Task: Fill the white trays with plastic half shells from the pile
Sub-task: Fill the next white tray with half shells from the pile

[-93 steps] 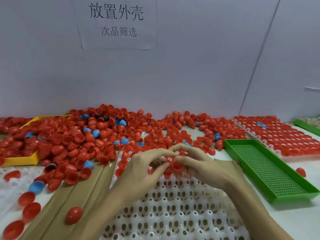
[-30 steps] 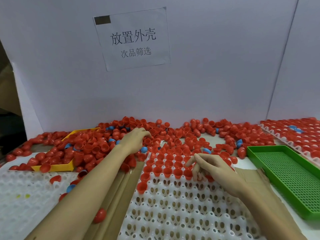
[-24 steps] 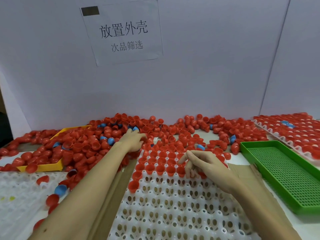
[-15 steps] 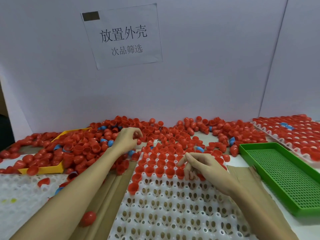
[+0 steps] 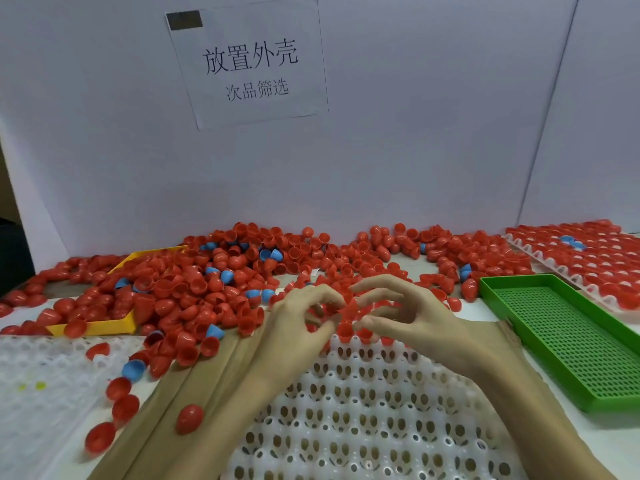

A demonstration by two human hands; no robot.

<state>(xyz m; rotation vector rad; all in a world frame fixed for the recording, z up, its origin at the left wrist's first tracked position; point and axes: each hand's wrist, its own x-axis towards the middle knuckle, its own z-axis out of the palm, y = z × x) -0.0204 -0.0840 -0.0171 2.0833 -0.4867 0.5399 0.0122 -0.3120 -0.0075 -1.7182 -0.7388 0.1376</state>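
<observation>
Over the white tray (image 5: 374, 410), partly filled with red shells (image 5: 344, 330), left hand (image 5: 298, 323) and right hand (image 5: 412, 317) pinch a red shell (image 5: 349, 308) between them.

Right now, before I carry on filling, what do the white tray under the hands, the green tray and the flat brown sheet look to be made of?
White perforated tray: looks like thin, slightly glossy moulded plastic, with formed cups and punched holes. Green mesh-bottomed tray: rigid matte plastic, with an even grid and solid rim. Flat brown sheet: probably cardboard or kraft paper, dull with straight creases.
</observation>
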